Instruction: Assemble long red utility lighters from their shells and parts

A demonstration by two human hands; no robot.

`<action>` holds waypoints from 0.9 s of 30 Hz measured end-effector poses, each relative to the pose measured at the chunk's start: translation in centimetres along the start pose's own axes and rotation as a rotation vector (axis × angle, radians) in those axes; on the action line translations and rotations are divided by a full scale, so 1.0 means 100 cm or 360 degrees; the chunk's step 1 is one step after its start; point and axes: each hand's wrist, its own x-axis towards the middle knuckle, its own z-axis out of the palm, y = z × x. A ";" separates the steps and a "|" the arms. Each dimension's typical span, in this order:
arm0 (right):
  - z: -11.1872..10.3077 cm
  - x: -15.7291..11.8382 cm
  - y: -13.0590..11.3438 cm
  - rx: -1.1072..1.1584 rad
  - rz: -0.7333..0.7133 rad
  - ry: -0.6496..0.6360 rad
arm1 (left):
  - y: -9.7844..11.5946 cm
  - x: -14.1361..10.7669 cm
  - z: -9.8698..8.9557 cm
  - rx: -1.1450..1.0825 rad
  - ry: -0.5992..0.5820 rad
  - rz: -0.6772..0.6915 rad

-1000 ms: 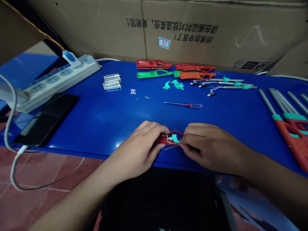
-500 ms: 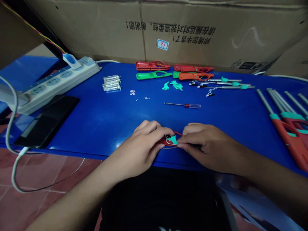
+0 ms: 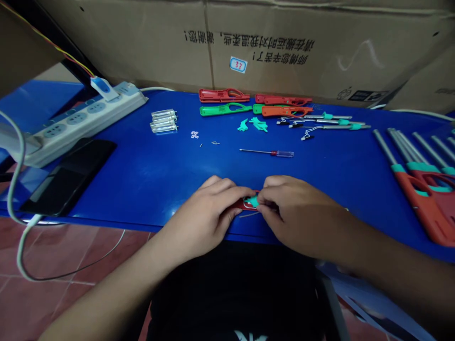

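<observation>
Near the table's front edge, a red lighter casing half [image 3: 239,204] lies partly covered by both hands. My left hand [image 3: 209,210] is closed on its left end, thumb at the near side and index finger across the top. A teal trigger [image 3: 253,201] sits in the casing, beside a white wire. My right hand [image 3: 289,203] has its thumb and index finger pinched at the right side of the trigger. The rest of the casing is hidden under the right hand. Beyond the hands lies a screwdriver [image 3: 272,153] with a clear handle.
Several casing halves [image 3: 223,95], spare teal triggers [image 3: 258,124], metal lighter tubes with wires [image 3: 330,121], clear fuel tanks [image 3: 163,121] and tiny screws [image 3: 215,142] lie behind. Assembled lighters [image 3: 421,199] are at right. A power strip [image 3: 88,118] and phone [image 3: 69,177] are at left.
My right hand has shifted slightly left over the casing and trigger, covering more of them. My left hand keeps its hold. The whole view has moved a little.
</observation>
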 end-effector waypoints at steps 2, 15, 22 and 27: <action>0.004 -0.004 -0.002 -0.0118 -0.0066 0.0041 | -0.001 0.003 0.000 0.0013 0.0005 -0.0010; 0.042 -0.021 -0.018 -0.0327 0.0023 0.0530 | -0.008 0.010 0.005 0.0016 -0.0029 0.0020; 0.049 -0.017 -0.016 -0.0269 -0.0032 0.0672 | -0.007 0.011 0.006 0.0084 -0.0018 0.0019; 0.049 -0.017 -0.009 -0.0188 -0.0063 0.0693 | -0.005 0.011 0.006 0.0128 0.0009 0.0004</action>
